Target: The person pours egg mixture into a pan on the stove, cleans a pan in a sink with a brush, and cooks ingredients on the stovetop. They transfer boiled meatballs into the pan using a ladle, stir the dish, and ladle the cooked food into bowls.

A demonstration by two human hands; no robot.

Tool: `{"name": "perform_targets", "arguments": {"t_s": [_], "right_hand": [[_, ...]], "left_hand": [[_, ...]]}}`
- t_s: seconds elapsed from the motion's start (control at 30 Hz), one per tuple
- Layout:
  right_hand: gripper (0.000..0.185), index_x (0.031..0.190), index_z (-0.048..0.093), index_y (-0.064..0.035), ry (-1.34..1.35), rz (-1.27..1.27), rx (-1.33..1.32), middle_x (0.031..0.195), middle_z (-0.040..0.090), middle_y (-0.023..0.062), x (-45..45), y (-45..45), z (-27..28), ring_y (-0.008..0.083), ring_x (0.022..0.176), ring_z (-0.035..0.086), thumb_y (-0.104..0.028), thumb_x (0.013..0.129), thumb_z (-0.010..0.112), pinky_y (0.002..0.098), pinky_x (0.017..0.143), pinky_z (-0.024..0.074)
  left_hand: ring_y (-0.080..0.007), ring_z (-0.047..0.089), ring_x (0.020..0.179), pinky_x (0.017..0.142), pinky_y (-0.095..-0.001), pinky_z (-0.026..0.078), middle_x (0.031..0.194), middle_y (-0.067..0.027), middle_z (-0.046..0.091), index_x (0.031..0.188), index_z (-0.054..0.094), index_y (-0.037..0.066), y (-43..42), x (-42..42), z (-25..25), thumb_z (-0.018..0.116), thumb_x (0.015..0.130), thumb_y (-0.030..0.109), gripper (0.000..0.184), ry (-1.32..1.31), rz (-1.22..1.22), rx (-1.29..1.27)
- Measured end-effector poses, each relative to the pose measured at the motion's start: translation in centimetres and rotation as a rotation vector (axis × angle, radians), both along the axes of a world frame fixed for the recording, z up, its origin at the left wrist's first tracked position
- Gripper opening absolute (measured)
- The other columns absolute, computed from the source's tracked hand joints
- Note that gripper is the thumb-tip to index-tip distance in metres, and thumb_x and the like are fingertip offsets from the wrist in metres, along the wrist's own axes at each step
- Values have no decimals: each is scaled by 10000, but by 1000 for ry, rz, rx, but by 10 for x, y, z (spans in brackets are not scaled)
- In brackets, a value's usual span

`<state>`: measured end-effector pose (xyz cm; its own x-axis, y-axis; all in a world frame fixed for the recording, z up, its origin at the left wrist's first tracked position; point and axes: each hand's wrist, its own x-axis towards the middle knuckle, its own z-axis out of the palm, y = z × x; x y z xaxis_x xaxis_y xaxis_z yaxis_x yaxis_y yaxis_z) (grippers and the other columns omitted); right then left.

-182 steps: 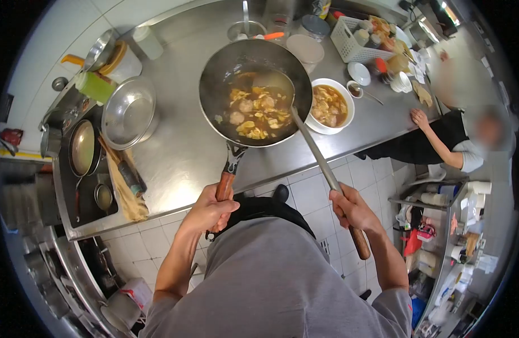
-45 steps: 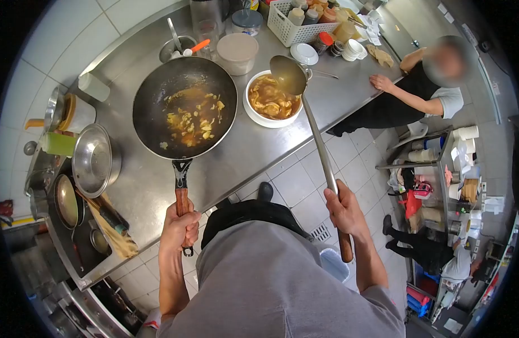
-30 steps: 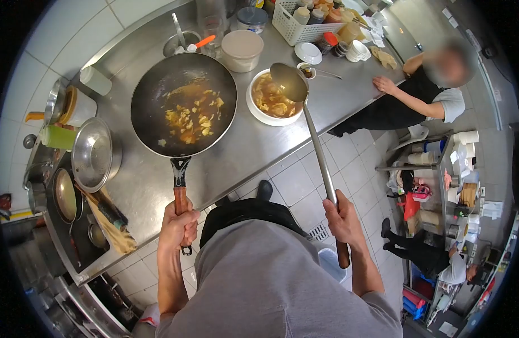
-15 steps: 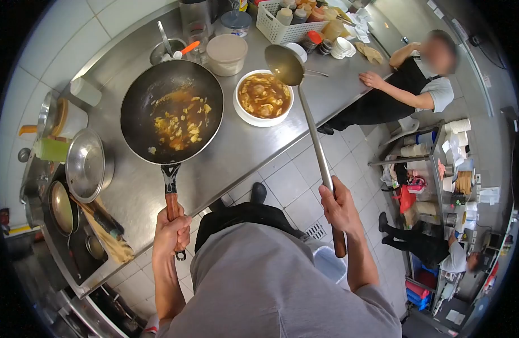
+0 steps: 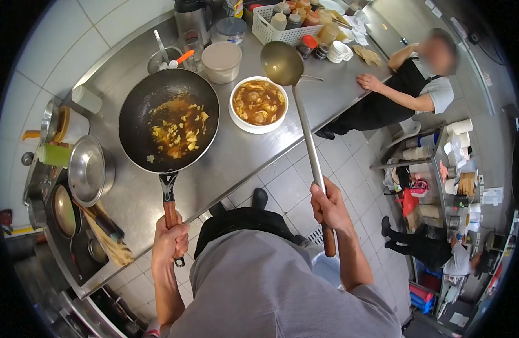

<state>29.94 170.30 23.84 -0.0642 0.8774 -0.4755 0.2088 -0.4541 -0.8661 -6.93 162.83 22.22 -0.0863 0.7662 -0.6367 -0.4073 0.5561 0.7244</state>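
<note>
My left hand [image 5: 170,239] is closed round the wooden handle of a black wok [image 5: 136,101], which is over the steel counter at the left. Bits of egg and brown sauce lie in the wok. My right hand [image 5: 330,207] grips the wooden-ended handle of a long ladle [image 5: 282,63]. The ladle's bowl is just beyond the upper right rim of a white bowl [image 5: 234,112]. Brown soup with egg and round pieces [image 5: 260,102] fills that white bowl, which stands right of the wok.
A lidded tub [image 5: 222,61], a white basket of bottles [image 5: 265,32] and small cups [image 5: 339,52] stand farther back. A metal basin [image 5: 90,172] is at the left. One person [image 5: 406,90] rests a hand on the counter; another [image 5: 434,253] is by the shelves.
The large round pieces have gone from the wok, and the wok has moved left of the white bowl. The ladle, recently over the white bowl, has moved off it, up and right.
</note>
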Motion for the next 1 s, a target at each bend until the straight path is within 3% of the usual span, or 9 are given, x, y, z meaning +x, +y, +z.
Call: {"name": "perform_targets", "arguments": {"t_s": [0.17,0.3,0.4,0.5,0.6,0.73,0.77,0.9,1.0], "right_hand": [[304,850,448,-77,696,28,-188,532,363,-37,13,4,-9,48,346,342,-325,969,578,220,323,308],[307,838,435,-83,722,204,-222,527,373,-30,3,8,-32,61,335,349,-310,955,604,234,323,324],[262,841,445,-85,665,379,-156,551,392,-30,-15,14,-46,43,387,379,-257,954,606,224,368,332],[213,844,465,-57,140,601,201,610,390,-25,-32,24,-66,63,575,367,-184,932,612,239,516,329],[216,848,468,-43,-46,684,222,610,401,-7,-60,16,-62,86,597,360,-168,917,631,259,535,341],[191,835,470,-60,-72,703,254,630,406,-32,-96,-8,-43,51,593,368,-119,900,640,247,514,334],[247,879,488,-42,-95,748,334,590,404,4,-105,-7,-37,79,563,386,-235,922,635,272,505,350],[274,860,467,-38,-163,886,463,566,377,30,-174,-12,-3,94,551,374,-267,949,589,297,490,333],[281,873,455,-24,-253,1036,600,539,415,110,-241,-14,22,205,478,432,-275,980,523,379,484,340]], "left_hand": [[-56,341,348,302,-230,263,526,26,374,795,400,92,-7,12,5,579,783,-29,216,-33,45,-5],[-61,344,355,316,-234,242,534,16,382,829,407,88,-15,26,17,598,787,-55,243,-57,96,-69],[-55,334,334,295,-224,223,516,28,373,819,422,105,-30,39,25,596,793,-49,234,-81,127,-49],[-57,354,348,304,-226,239,521,26,381,780,410,99,-47,44,37,605,807,-42,242,-149,172,-45],[-62,369,360,317,-227,254,525,18,403,743,399,101,-78,31,36,612,821,-30,261,-140,194,-8],[-69,370,355,315,-234,261,515,4,426,717,398,96,-133,2,26,607,829,-26,266,-128,223,54],[-69,370,355,315,-234,261,515,4,426,717,398,96,-144,-5,22,607,829,-26,266,-129,242,68],[-92,403,347,314,-258,281,494,-16,445,709,405,83,-207,-49,24,601,820,-13,246,-37,241,128],[-111,429,346,320,-279,311,480,-31,460,714,411,73,-241,-90,31,598,809,6,220,51,229,136]]}}
